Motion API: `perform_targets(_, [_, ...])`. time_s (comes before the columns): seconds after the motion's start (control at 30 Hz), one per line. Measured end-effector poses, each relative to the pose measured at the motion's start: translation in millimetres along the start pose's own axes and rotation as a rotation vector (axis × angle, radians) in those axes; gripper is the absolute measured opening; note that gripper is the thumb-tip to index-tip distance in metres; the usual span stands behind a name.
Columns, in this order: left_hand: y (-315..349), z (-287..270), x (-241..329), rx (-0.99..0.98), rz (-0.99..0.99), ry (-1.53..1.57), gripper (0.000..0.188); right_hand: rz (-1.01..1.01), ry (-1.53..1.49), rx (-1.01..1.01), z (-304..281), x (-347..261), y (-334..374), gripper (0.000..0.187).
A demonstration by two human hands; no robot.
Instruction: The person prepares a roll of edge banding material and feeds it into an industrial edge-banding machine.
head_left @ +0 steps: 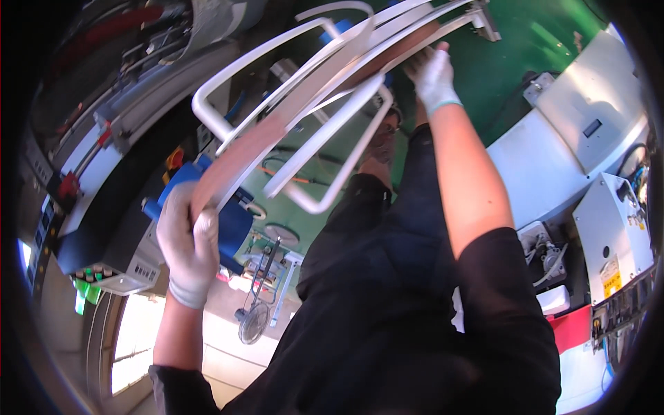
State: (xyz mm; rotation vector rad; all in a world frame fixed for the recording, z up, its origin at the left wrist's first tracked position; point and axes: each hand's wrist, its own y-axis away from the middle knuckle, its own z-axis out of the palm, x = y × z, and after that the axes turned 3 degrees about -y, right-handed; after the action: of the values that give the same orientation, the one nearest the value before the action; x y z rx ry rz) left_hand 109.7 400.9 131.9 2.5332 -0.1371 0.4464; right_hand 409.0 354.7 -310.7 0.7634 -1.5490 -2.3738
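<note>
A long piece with brown strips [249, 149] and pale edges slants from lower left to upper right in front of me. White bent tubes [339, 121] form loops along it; motion blur hides how the parts join. My left hand [187, 238], in a white glove, is closed around the lower left end of a brown strip, thumb toward me. Farther off, my right hand [434, 79], also gloved in white, reaches up under the upper right part with its fingers at the strip's edge. That hand looks closed on it, though its fingertips are partly hidden.
A dark machine [104, 228] with green buttons fills the left side. White cabinets [553, 138] and an open white box [612, 228] line the right. Beyond the tubes lies green floor [498, 83], with part of another person [380, 138]. A fan [254, 324] stands lower left.
</note>
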Motion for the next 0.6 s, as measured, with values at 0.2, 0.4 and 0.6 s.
perform_targets(0.2, [1.1,-3.7,-10.9,0.073,0.103,0.23,0.048,0.079,0.189,0.1,-79.1,54.7,41.5,0.068])
perform_targets(0.4, [1.4,-10.1,-5.6,0.028,0.062,0.243,0.052,0.139,0.401,0.129,-94.9,96.3,74.3,0.051])
perform_targets(0.6, [-8.7,-10.0,-8.2,0.008,0.129,0.158,0.044,0.198,0.502,-0.1,-126.0,116.7,57.7,0.042])
